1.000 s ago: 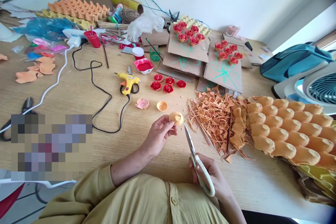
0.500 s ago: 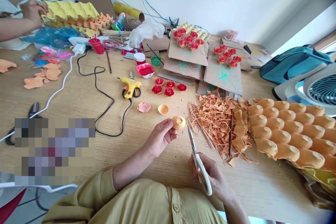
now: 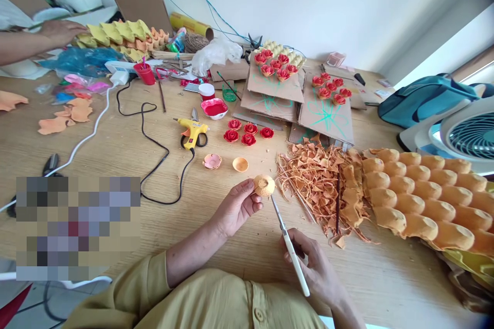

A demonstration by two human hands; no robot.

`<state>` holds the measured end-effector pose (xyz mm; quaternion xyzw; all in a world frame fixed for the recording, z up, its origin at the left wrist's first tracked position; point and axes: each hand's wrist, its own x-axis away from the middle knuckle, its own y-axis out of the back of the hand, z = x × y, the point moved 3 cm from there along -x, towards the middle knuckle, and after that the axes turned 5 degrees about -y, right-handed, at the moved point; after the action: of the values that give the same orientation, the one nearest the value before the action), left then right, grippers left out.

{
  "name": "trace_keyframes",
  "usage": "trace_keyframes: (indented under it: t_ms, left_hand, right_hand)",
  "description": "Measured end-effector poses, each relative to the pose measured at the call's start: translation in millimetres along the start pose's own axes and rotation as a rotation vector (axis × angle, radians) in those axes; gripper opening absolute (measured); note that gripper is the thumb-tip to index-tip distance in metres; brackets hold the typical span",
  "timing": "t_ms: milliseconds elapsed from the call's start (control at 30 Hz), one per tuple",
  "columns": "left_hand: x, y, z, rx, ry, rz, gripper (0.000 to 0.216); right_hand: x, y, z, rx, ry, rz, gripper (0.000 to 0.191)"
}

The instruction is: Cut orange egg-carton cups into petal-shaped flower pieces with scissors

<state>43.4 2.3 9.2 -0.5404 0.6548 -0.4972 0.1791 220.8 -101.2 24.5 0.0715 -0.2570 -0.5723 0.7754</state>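
Scissors (image 3: 290, 248) have rolled edge-on, clamped in the right hand (image 3: 314, 264), long axis aimed up-left at the orange cup (image 3: 264, 185) the left hand (image 3: 236, 209) pinches.

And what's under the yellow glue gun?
Under the yellow glue gun is a pair of scissors: the blade end pokes out past its far side, and black handle loops show on both sides. Their middle is covered by the gun, so that part can't be seen.

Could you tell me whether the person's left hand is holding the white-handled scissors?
No, the right hand holds the scissors, while the left hand holds a small orange cup.
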Motion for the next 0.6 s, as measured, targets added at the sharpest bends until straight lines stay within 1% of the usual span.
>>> trace_keyframes:
  t_ms: [167, 333, 433, 500, 600]
  left_hand:
    - [2, -1, 4, -0.025, 0.063, 0.036, 0.028]
    - [4, -7, 2, 0.038, 0.128, 0.056, 0.030]
    - [7, -8, 2, 0.058, 0.167, 0.081, 0.036]
    - [9, -10, 2, 0.011, 0.153, 0.109, 0.039]
    - [11, -11, 3, -0.114, 0.082, 0.102, 0.034]
  right_hand:
    - [-1, -1, 2, 0.015, 0.038, -0.037, 0.025]
    - [-4, -5, 6, -0.001, 0.060, -0.054, 0.026]
    - [-7, -8, 7, -0.021, 0.065, -0.086, 0.028]
    - [-9, -10, 6, -0.030, 0.067, -0.112, 0.029]
    - [-10, -11, 4, -0.009, 0.067, -0.137, 0.027]
